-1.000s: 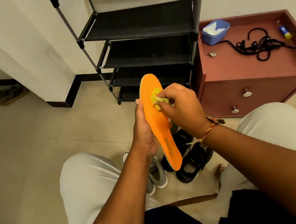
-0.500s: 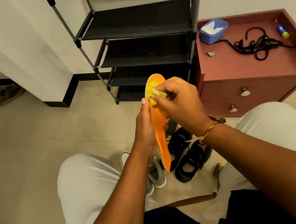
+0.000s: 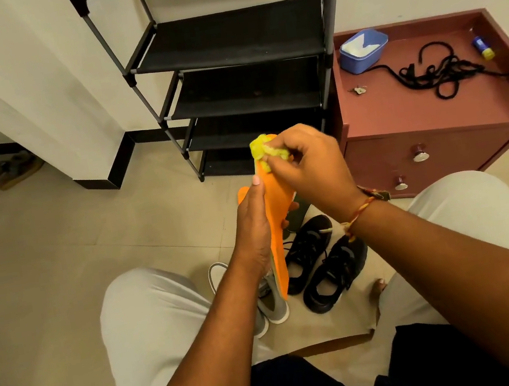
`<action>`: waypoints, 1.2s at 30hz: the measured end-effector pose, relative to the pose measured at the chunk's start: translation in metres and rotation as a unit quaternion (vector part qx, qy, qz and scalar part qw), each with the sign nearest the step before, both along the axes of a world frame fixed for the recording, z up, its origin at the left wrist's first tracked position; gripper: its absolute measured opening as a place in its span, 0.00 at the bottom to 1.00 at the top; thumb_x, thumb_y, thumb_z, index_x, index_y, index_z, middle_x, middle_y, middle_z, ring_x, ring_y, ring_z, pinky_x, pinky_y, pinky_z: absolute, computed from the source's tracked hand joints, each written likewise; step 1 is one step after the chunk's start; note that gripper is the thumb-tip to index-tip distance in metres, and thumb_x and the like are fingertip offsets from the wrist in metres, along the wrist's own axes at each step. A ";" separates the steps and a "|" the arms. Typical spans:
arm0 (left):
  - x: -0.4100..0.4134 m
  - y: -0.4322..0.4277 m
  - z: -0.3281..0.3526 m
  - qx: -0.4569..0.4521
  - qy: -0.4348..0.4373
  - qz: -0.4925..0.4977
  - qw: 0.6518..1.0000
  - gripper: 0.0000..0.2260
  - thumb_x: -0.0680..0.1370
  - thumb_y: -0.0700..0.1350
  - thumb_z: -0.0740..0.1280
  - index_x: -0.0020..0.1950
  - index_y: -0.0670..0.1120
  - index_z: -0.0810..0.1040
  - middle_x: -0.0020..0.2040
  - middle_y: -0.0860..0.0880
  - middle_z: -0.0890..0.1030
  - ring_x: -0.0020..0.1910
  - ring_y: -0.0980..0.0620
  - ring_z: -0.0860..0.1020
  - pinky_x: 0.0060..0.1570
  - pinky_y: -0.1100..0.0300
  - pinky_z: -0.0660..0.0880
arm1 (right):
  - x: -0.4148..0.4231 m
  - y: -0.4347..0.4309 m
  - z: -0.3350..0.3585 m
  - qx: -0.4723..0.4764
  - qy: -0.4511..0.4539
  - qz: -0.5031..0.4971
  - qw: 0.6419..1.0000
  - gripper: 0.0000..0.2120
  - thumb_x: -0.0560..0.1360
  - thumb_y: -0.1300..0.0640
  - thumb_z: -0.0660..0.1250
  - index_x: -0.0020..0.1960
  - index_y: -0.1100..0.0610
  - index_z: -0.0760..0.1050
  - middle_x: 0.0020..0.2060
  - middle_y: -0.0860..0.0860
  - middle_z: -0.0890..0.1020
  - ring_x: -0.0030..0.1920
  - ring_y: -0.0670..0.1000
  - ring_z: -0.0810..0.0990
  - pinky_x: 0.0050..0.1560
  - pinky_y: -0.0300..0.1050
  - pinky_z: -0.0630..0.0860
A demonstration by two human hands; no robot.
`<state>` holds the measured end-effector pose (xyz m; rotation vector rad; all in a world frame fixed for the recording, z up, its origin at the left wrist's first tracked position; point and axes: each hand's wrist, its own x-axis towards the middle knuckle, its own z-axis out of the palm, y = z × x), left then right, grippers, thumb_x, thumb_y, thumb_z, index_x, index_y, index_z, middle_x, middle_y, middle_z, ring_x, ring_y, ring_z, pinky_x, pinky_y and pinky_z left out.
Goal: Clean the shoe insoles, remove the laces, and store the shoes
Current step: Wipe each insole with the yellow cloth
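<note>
The right grip [image 3: 308,165] is clamped on a crumpled yellow cloth [image 3: 265,151], fingers curled round it and pressing it against the top end of the orange insole [image 3: 277,199]. The left grip [image 3: 253,226] is closed on the insole's middle from the left edge, thumb lying along the face. The insole stands nearly upright between the knees, seen almost edge-on.

Below its lower end, on the floor [image 3: 57,255], a grey pair of shoes [image 3: 271,302] lies just beside a black pair of shoes [image 3: 323,265], whose laces are threaded; both sit in the narrow gap between the legs.

Ahead stands the black shoe rack [image 3: 233,37], its front rails facing the hands. Touching its right side is a red-brown cabinet with a raised lip round its worktop [image 3: 400,115]. On it lie loose black laces [image 3: 440,75], one end trailing over the right edge, a blue tub [image 3: 362,49], keys [image 3: 358,89] and a small blue-and-yellow tube [image 3: 482,48]. To the left the tiles run open to a wall corner; sandals [image 3: 10,169] sit far off.
</note>
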<state>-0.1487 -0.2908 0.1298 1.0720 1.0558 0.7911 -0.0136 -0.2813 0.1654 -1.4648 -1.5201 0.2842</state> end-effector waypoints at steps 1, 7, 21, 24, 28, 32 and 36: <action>0.001 -0.001 -0.001 -0.006 -0.001 -0.002 1.000 0.31 0.76 0.67 0.53 0.73 0.52 0.70 0.59 0.47 0.83 0.54 0.46 0.84 0.51 0.48 0.78 | 0.007 0.004 -0.004 -0.011 0.014 -0.024 1.000 0.06 0.75 0.55 0.71 0.50 0.55 0.82 0.47 0.49 0.80 0.48 0.46 0.78 0.47 0.44 0.79; 0.000 0.001 -0.004 -0.021 -0.019 0.011 1.000 0.32 0.76 0.70 0.53 0.74 0.54 0.70 0.61 0.47 0.82 0.57 0.44 0.83 0.53 0.46 0.78 | 0.005 0.002 -0.007 -0.040 0.031 -0.021 0.999 0.07 0.75 0.53 0.72 0.51 0.55 0.82 0.48 0.48 0.80 0.49 0.46 0.78 0.47 0.46 0.80; -0.008 0.013 -0.005 -0.126 -0.185 0.080 0.971 0.32 0.81 0.69 0.50 0.70 0.47 0.76 0.64 0.41 0.81 0.64 0.42 0.80 0.63 0.44 0.75 | -0.028 -0.015 -0.018 -0.057 -0.036 0.085 0.994 0.06 0.73 0.54 0.73 0.49 0.52 0.81 0.47 0.47 0.81 0.49 0.46 0.79 0.48 0.48 0.78; -0.013 0.018 -0.003 -0.128 -0.224 0.102 0.961 0.35 0.81 0.69 0.50 0.71 0.43 0.74 0.66 0.38 0.79 0.65 0.41 0.78 0.64 0.46 0.75 | -0.032 -0.013 -0.024 -0.059 -0.053 0.122 0.989 0.06 0.72 0.55 0.73 0.49 0.52 0.81 0.48 0.47 0.82 0.50 0.48 0.80 0.50 0.50 0.78; -0.014 0.020 -0.006 -0.111 -0.225 0.103 0.963 0.34 0.81 0.69 0.49 0.73 0.45 0.72 0.65 0.40 0.80 0.65 0.40 0.78 0.64 0.43 0.75 | -0.017 -0.001 -0.027 -0.062 -0.060 0.031 0.996 0.06 0.73 0.56 0.72 0.50 0.53 0.82 0.50 0.49 0.81 0.51 0.49 0.80 0.50 0.51 0.79; -0.020 0.026 -0.006 -0.120 -0.250 0.109 0.955 0.41 0.79 0.72 0.48 0.73 0.41 0.73 0.65 0.38 0.79 0.65 0.40 0.78 0.65 0.44 0.75 | -0.036 -0.018 -0.029 -0.081 -0.035 0.099 0.991 0.05 0.73 0.54 0.73 0.48 0.50 0.81 0.47 0.46 0.81 0.49 0.46 0.79 0.48 0.47 0.78; -0.027 0.034 -0.005 -0.109 -0.269 0.137 0.947 0.41 0.78 0.73 0.48 0.71 0.41 0.74 0.62 0.40 0.81 0.62 0.40 0.80 0.64 0.44 0.74 | -0.033 -0.020 -0.027 -0.104 -0.034 0.174 0.979 0.05 0.72 0.55 0.73 0.48 0.51 0.81 0.47 0.47 0.81 0.49 0.46 0.79 0.49 0.45 0.77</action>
